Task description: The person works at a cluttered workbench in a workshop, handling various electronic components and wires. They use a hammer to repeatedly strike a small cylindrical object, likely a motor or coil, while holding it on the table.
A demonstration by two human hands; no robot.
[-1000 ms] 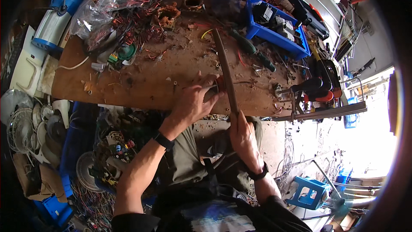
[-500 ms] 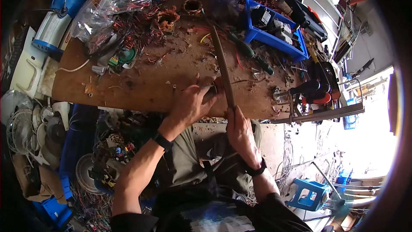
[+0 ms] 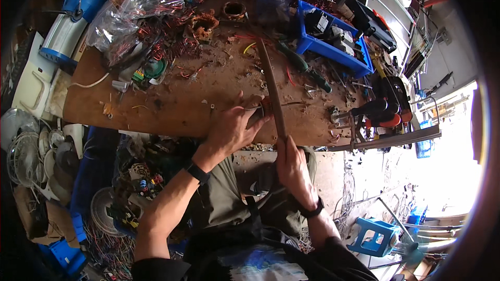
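A long, narrow brown bar (image 3: 270, 75) is gripped at its lower end by my right hand (image 3: 294, 169), fingers wrapped round it, and slants away across the wooden bench (image 3: 156, 109). My left hand (image 3: 237, 127) is closed on a small copper-coloured part (image 3: 264, 106) just left of the bar; fingers hide much of it. A thin dark rod lies sideways at that part. Beyond the bar's far end are a short yellow wire (image 3: 249, 47), a green-handled tool (image 3: 294, 57) and scattered scraps.
Tangled copper wire with plastic bags (image 3: 135, 10), copper windings (image 3: 203, 25), a blue crate of black parts (image 3: 307, 41) and several pliers (image 3: 385, 119) crowd the bench. Scrap fan parts (image 3: 26, 156) lie lower left; a blue stool (image 3: 370, 239) stands lower right.
My right hand and the bar shifted slightly up and left, then back down toward me. My left hand stays in nearly the same place, still closed on the small part.
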